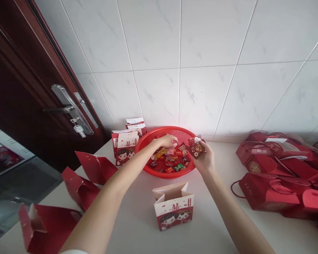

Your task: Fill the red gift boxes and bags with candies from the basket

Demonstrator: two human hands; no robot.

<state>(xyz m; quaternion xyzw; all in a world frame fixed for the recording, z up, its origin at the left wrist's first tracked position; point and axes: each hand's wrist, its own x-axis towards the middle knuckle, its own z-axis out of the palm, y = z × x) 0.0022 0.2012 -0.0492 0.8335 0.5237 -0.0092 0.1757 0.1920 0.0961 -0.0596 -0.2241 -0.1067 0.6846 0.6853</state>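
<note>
My left hand (167,141) reaches over the red plastic basket (139,148), its fingers curled and closed. What they hold, if anything, I cannot make out. Wrapped candies (171,160) in red, yellow, pink and green lie in the basket below it. At the basket's right rim, my right hand (206,158) is closed around several dark red candy packets (197,147). Between my forearms a small paper gift bag (175,211) stands upright with its top open. Its front shows two cartoon faces under a white band with red characters.
Flat paper bags (125,144) lean on the wall left of the basket. Open red bags (95,167) line the table's left side. Red gift boxes (270,192) with cord handles are piled at the right. White tiles (201,95) rise behind; a dark wooden door (29,70) is at the left.
</note>
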